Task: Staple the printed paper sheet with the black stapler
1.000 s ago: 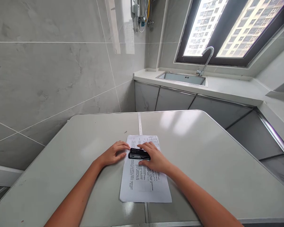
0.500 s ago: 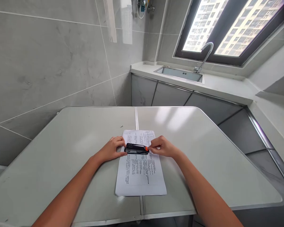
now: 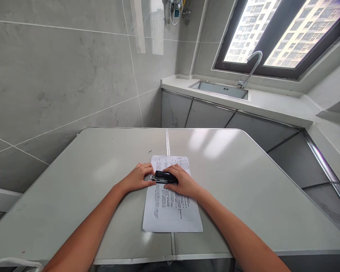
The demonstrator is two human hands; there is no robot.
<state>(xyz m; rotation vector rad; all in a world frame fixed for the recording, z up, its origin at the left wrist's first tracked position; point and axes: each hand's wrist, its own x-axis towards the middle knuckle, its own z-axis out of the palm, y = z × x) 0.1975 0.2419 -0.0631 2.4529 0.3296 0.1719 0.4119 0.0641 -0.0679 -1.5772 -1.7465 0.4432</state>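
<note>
A black stapler is held level above a printed sheet of paper, its metal end pointing left. Around its right end my right hand is closed, fingers over the far side and thumb along the near side. The orange-red tab is out of sight. My left hand is closed at the metal end, thumb on the near side and fingers on the far side. The paper lies on the table under both hands, its upper part partly covered by them.
The pale folding table has a seam down its middle. Behind it are a counter with a sink, a faucet and a window. A grey tiled wall stands on the left.
My right hand has gone from pinching the orange-red tab to wrapping round the stapler's right end. Metal now shows at the left end. The whole view has shifted slightly.
</note>
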